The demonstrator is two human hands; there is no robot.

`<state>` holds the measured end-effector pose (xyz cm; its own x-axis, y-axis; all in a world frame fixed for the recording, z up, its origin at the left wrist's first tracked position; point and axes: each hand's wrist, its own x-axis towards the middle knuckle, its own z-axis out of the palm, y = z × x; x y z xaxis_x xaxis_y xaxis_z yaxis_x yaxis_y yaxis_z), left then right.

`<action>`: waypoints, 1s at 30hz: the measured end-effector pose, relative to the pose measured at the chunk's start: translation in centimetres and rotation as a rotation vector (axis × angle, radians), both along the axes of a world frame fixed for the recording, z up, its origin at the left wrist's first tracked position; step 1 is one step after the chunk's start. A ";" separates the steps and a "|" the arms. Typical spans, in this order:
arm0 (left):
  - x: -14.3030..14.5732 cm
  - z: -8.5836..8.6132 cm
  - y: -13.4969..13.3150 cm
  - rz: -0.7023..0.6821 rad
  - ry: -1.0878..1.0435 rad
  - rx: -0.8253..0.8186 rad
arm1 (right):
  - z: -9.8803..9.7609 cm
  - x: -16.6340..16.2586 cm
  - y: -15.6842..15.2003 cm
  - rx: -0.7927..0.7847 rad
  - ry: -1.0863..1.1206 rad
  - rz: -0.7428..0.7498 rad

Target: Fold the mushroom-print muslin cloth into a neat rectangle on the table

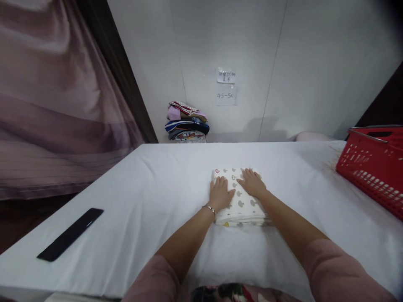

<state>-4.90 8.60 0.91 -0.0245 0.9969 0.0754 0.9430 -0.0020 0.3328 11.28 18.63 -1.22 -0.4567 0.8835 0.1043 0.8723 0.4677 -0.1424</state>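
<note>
A folded white cloth with small grey and red prints (244, 205) lies on the white-covered table (151, 197), in the middle. My left hand (219, 194) rests flat on its left part, fingers stretched out, a thin bracelet on the wrist. My right hand (252, 183) lies flat on the cloth's upper right part, fingers spread. Neither hand grips anything.
A red plastic basket (374, 167) stands at the table's right edge. A long black flat object (69, 234) lies near the left front corner. A stack of folded clothes (187, 122) sits against the white wall behind the table. A mauve curtain (53, 96) hangs at the left.
</note>
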 end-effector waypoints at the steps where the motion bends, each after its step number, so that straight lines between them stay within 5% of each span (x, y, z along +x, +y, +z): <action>1: -0.1 0.3 0.5 0.000 -0.002 -0.006 | -0.1 0.1 0.0 0.006 0.001 0.003; 8: -1.6 0.2 5.0 0.107 -0.039 -0.006 | 0.3 0.1 -0.2 0.004 -0.007 -0.002; 14: -2.1 -1.5 5.3 0.125 -0.073 0.002 | 0.1 0.1 -0.2 0.003 0.014 0.000; 20: -1.8 0.0 5.1 0.109 -0.102 -0.079 | 1.7 -0.2 -0.4 -0.087 0.016 -0.017; 25: -1.7 0.3 0.9 -0.018 -0.057 -0.010 | 3.2 1.7 -5.0 -0.152 0.051 0.083; 30: -2.1 -1.1 -6.0 -0.102 -0.175 0.067 | 0.6 7.1 -11.5 -0.122 0.252 0.076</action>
<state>-7.01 2.65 -0.15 0.0576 0.9877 0.1454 0.8644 -0.1222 0.4878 18.36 7.17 -0.65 -0.4955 0.8606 0.1177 0.7654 0.4967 -0.4092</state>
